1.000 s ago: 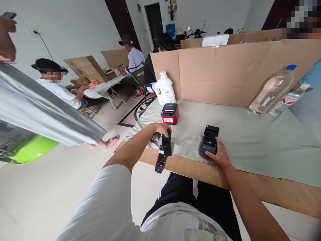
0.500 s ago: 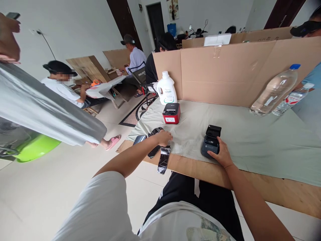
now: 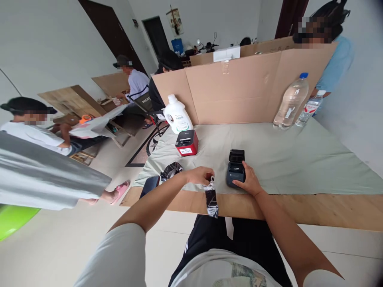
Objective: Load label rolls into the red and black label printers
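Two hands at table edge [image 3: 269, 205], bare cloth [image 3: 299, 167] beyond

Improvised group workroom: cloth-covered plywood table [image 3: 314, 207] at centre, cardboard divider [image 3: 239, 91] behind it, people seated at similar stations at upper left, scooters parked at the far wall.

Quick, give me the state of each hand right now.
Left hand: closed, pinching a black strip that hangs over the table edge.
Right hand: gripping the dark blue printer.
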Motion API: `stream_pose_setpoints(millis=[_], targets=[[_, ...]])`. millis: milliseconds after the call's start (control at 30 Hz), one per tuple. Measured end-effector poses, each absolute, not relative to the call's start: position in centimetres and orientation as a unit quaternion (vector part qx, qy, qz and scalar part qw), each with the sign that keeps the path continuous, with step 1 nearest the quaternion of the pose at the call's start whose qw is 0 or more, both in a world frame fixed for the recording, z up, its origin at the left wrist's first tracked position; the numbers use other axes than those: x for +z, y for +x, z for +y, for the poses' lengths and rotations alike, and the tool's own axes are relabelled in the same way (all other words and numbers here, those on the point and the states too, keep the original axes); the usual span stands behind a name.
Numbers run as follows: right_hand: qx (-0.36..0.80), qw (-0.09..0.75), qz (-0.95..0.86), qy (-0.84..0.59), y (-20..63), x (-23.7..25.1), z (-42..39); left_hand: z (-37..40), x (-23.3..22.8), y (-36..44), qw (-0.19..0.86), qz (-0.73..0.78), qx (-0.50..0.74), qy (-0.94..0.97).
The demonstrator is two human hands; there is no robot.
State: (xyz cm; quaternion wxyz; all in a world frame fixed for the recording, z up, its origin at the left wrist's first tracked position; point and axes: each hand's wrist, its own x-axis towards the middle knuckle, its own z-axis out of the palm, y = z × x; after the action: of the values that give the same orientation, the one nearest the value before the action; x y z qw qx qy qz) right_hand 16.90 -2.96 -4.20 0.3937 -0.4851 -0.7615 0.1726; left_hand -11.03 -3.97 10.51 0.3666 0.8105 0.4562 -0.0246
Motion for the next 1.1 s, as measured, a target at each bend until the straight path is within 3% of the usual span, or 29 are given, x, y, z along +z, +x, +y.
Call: stream_pose_setpoints(millis=[200,567,800,1100], targets=[[0.148,0.399,-0.776,-0.465,17.0,-4.7,-2.8,1.0,9.2,-2.2,0.293,0.380,0.144,0.865],[0.135,0.419,-0.772,-0.459,16.9,-5.3,-2.6,2.7,6.4,1.1,0.177,0.420,0.050,0.889],[0.143,0.410,-0.769,-0.468,16.9,-5.2,-2.7,1.9,6.9,1.2,0.119,0.439,0.120,0.883],[0.124,0.405,-0.776,-0.467,17.0,-5.3,-2.5,1.7,5.6,1.3,0.145,0.448,0.110,0.875]])
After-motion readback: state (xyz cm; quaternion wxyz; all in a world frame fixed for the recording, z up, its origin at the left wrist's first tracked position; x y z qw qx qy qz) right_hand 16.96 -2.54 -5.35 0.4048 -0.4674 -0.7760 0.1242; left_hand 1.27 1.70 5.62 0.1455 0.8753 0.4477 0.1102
